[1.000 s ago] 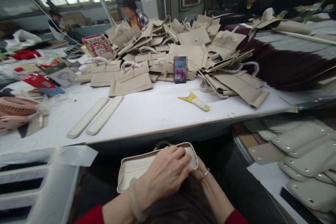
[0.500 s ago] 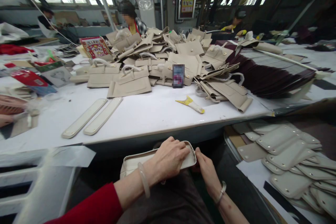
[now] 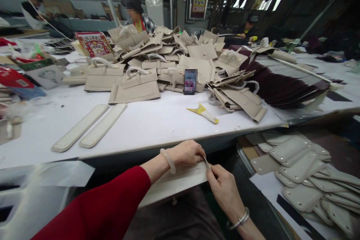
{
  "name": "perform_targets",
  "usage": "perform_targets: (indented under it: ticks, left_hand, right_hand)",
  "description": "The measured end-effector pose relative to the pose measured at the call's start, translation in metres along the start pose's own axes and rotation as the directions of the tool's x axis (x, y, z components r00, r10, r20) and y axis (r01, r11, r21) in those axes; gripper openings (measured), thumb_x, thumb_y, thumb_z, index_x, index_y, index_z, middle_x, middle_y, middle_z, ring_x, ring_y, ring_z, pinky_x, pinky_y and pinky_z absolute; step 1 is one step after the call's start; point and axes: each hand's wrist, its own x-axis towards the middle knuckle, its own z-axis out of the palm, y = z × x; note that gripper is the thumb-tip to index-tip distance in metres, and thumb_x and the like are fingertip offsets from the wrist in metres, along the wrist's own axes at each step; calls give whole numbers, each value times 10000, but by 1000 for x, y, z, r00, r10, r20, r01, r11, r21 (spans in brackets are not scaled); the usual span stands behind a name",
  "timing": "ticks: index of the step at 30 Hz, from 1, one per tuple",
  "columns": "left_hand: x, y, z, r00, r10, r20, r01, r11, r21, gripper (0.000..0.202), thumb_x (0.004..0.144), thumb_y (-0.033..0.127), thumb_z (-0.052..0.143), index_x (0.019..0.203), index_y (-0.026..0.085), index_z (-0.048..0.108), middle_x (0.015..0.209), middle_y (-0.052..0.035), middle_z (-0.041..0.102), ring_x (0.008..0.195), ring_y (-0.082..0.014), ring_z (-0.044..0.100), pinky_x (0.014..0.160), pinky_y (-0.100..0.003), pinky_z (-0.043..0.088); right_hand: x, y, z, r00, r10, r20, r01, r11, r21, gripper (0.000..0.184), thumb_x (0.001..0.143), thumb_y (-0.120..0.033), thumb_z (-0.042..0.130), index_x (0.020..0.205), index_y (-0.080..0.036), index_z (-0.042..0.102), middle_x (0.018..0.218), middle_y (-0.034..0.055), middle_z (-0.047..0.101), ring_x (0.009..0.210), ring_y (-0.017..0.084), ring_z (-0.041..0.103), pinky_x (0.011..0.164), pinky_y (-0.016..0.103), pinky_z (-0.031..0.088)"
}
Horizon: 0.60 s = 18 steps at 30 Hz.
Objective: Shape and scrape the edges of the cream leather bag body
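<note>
In the head view a long cream leather bag panel with a thin upright edge lies tilted over my lap. My left hand is closed, fingers bent down on the panel's far edge close to its right end. At that same end my right hand pinches the edge between thumb and fingers. The two hands nearly meet at the corner, and the fingertips are partly hidden. Two similar cream strips with rounded ends, a left strip and a right strip, lie on the white table.
A heap of beige handbags covers the table's middle. A phone leans against it, near a yellow-and-white tool. Cream rounded pieces are piled at my right. Dark maroon sheets fan out behind. Several people work farther back.
The panel has turned from showing its hollow, rimmed side to showing a flatter face. My left hand has shifted onto the far edge, and my right hand has moved slightly lower and to the right.
</note>
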Motion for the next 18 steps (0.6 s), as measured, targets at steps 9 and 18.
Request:
perform_targets:
  ticks: [9,18]
  left_hand:
    - [5,-6,3,989,-139,54,146,975,-166,319,742,159,524,947,195,765,907,-11,748,792,-148,645,717,-194,474]
    - [-13,16,-2,973,-230,-4,227,962,-151,332,715,150,526,916,217,781,764,10,747,696,-143,658,594,-165,474]
  right_hand:
    - [5,3,9,1000,0,-27,-1,999,-47,333,933,-334,398,667,-192,538,661,9,518,627,157,493,615,302,307]
    - [26,-6,6,998,-53,37,55,997,-60,222,924,-419,509,887,-271,671,893,48,661,838,199,610,739,320,490]
